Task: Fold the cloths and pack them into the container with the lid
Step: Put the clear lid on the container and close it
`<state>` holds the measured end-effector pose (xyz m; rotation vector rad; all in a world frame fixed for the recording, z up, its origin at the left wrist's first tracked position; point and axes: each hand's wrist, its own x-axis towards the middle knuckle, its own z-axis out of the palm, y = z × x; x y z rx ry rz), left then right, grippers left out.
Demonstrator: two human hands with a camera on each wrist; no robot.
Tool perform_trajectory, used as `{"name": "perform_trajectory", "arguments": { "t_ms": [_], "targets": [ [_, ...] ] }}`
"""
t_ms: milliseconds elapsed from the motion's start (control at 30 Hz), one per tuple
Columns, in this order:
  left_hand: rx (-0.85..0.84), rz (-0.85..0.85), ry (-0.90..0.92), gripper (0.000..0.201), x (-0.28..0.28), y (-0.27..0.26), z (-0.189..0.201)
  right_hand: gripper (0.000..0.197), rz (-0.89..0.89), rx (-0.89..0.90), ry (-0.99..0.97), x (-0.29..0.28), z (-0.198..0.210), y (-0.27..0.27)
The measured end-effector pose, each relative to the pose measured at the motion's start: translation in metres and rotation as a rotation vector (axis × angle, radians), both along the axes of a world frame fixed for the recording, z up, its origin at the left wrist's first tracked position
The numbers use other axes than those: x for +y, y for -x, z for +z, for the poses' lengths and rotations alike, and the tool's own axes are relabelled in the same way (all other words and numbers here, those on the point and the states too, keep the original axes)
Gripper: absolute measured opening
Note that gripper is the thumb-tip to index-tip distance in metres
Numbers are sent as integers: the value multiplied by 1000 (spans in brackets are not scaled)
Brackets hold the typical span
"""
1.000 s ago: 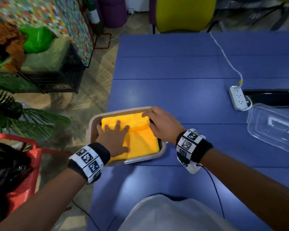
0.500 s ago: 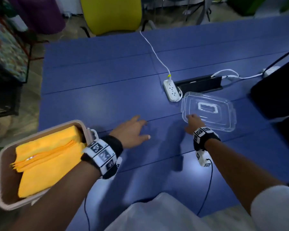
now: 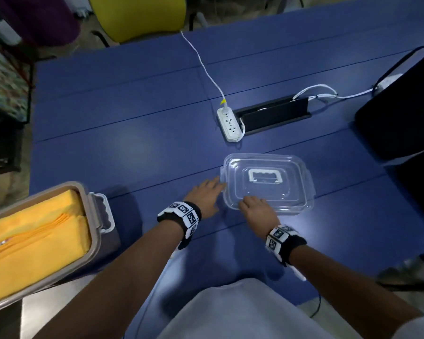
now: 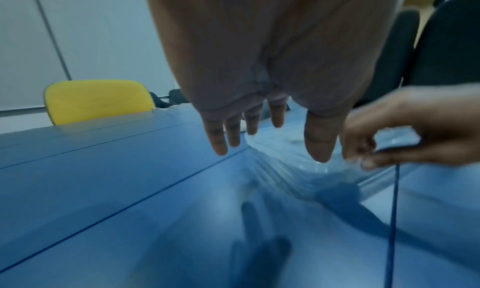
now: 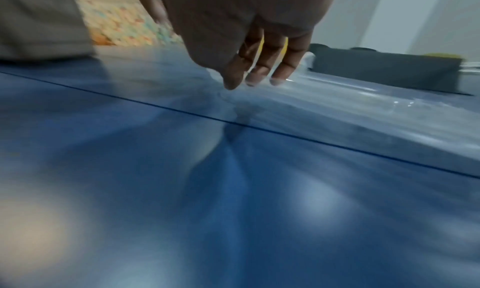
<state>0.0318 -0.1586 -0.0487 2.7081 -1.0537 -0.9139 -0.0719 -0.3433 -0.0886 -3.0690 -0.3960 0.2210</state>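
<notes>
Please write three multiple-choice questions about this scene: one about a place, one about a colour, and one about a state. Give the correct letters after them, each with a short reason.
1. Where does the clear lid lie?
A. on the container
B. on the blue table, near the white power strip
C. on the floor

2. What colour are the folded cloths in the container?
A. yellow
B. green
C. white

3. What is the state of the container?
A. closed with the lid
B. open and holding nothing
C. open, with cloths inside

Answers:
1 B: the lid rests flat on the table, with the left hand and right hand at its near edge.
2 A: the head view shows yellow fabric.
3 C: the cloths show uncovered, and the lid is apart.
</notes>
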Motion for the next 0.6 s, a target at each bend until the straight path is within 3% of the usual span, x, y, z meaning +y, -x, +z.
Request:
{"name": "perform_trajectory", "arguments": {
  "t_ms": [133, 200, 267, 300, 367, 500, 600],
  "targets": [
    [-216, -171, -151, 76, 21, 25, -12, 29, 137, -54, -106, 40, 20, 21],
    [-330, -202, -79, 64, 41, 36, -12, 33, 193, -25, -223, 53, 30, 24],
    [-371, -172, 43, 60, 70, 45, -5, 12, 264, -4, -387, 59, 43, 17],
    [-402, -134, 111, 62, 85, 49, 1, 11, 297, 8, -447, 58, 52, 12],
    [-461, 7, 253, 57, 120, 57, 27, 31, 308, -3, -486, 54, 71, -4],
    [-439, 440, 427, 11, 193, 72, 105, 44, 101, -130, -559, 49, 104, -43],
    [-516, 669, 613, 23, 232, 89, 145, 40, -132, -76, -805, 78, 132, -67]
  ]
}}
